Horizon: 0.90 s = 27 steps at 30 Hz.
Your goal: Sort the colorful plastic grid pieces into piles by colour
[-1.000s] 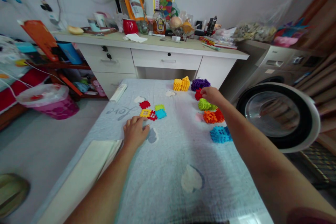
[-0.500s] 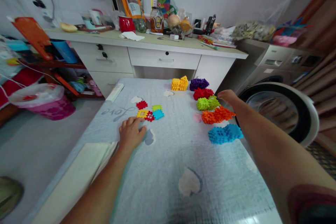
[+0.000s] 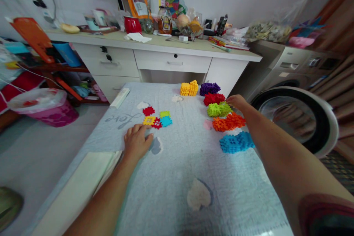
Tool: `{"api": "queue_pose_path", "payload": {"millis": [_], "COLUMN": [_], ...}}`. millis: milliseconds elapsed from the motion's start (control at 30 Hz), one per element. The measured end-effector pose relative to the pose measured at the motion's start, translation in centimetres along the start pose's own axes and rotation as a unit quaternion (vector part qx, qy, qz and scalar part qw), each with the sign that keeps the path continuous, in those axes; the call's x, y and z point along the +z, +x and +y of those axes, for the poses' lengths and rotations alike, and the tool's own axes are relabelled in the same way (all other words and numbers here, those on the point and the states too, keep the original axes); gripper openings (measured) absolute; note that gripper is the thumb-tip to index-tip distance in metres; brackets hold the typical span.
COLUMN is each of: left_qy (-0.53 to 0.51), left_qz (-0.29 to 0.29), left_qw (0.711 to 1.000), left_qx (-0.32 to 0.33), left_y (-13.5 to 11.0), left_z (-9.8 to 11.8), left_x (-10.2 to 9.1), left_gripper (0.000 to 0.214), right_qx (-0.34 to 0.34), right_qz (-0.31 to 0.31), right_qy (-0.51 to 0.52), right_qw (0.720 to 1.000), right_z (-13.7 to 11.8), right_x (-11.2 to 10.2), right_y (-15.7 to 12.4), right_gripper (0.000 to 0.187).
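My left hand rests on the cloth-covered table with its fingers stretched out, their tips at the lower edge of a yellow window tile. Joined to that tile is a red window tile, with a blue tile to its right. A green tile and a red tile lie just behind. My right hand reaches to the right end of the green stack of interlocking tiles, fingers extended and partly hidden. Around it are a red stack and an orange stack.
Blue tiles are stacked nearest me on the right; purple and yellow stacks stand at the far edge. A white box lies far left. Beyond is a cluttered desk; an open washer door is on the right.
My right hand has moved slightly left, its fingertips now by the green and red stacks. My left hand and the loose tiles have stayed in place.
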<state>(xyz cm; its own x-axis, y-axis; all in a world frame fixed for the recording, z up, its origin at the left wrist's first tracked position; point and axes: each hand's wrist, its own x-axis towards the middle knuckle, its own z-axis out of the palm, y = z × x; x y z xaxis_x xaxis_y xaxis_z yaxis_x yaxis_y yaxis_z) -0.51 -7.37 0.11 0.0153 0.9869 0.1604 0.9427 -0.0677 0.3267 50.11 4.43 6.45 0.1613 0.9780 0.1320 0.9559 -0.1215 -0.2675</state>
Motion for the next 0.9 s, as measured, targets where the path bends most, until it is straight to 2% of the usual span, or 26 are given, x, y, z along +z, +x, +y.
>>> {"api": "queue_pose_path", "payload": {"millis": [100, 200, 433, 633, 733, 900], "left_qy": [0.003, 0.007, 0.012, 0.013, 0.014, 0.019], "left_qz": [0.0, 0.001, 0.002, -0.003, -0.004, -0.007], "left_qw": [1.0, 1.0, 1.0, 1.0, 1.0, 1.0], "left_qx": [0.002, 0.004, 0.007, 0.004, 0.003, 0.002], "left_y": [0.0, 0.0, 0.0, 0.0, 0.0, 0.0], "left_z": [0.0, 0.0, 0.1, 0.1, 0.1, 0.1], "left_x": [0.0, 0.0, -0.1, -0.1, -0.1, -0.1], "left_gripper": [0.038, 0.039, 0.039, 0.039, 0.038, 0.039], "right_qx": [0.057, 0.072, 0.052, 0.009, -0.01, 0.0], "right_qz": [-0.036, -0.036, 0.018, 0.086, 0.078, 0.039], "right_qy": [0.042, 0.078, 0.086, 0.104, 0.108, 0.084], "right_qw": [0.997, 0.994, 0.995, 0.991, 0.991, 0.996], "right_z": [0.1, 0.0, -0.8, -1.4, -1.6, -1.9], "right_x": [-0.2, -0.8, -2.9, -3.7, -3.6, -3.3], "right_y": [-0.5, -1.2, -3.3, -6.2, -7.5, -8.5], "right_gripper": [0.015, 0.016, 0.019, 0.022, 0.018, 0.014]}}
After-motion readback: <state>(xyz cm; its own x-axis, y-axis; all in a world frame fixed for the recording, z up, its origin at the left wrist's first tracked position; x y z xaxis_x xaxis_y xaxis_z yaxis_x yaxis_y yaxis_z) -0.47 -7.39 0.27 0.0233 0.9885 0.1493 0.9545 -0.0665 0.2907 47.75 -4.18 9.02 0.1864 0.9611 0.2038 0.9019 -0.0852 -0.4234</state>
